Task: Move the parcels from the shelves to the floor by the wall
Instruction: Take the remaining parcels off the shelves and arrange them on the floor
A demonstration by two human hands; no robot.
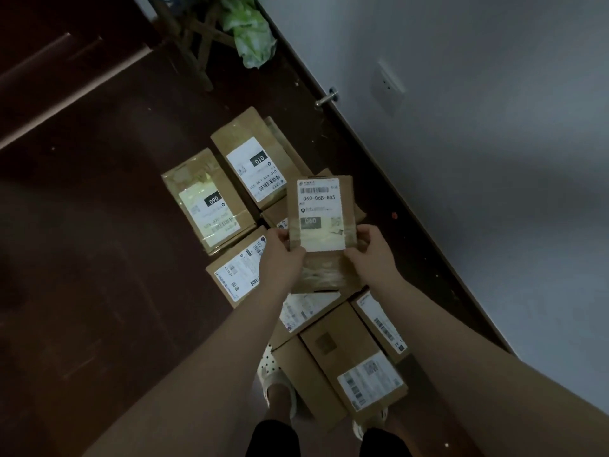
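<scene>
I hold a small brown cardboard parcel (pixel 321 206) with a white label reading 060-06B-A05 above the floor. My left hand (pixel 280 255) grips its lower left edge and my right hand (pixel 370 252) grips its lower right edge. Several other labelled cardboard parcels lie flat on the dark floor beneath it, among them one marked 090 (pixel 207 199), one marked 010 (pixel 255 158), and a long one (pixel 354 357) close to my feet. They lie in a row along the grey wall (pixel 478 159).
A dark skirting board (pixel 379 159) runs diagonally under the wall, with a metal door stop (pixel 326 98) and a wall socket (pixel 389 87). A green plastic bag (pixel 248 31) and wooden stool legs (pixel 194 41) stand at the top. My slippered feet (pixel 280 390) are beside the nearest parcels.
</scene>
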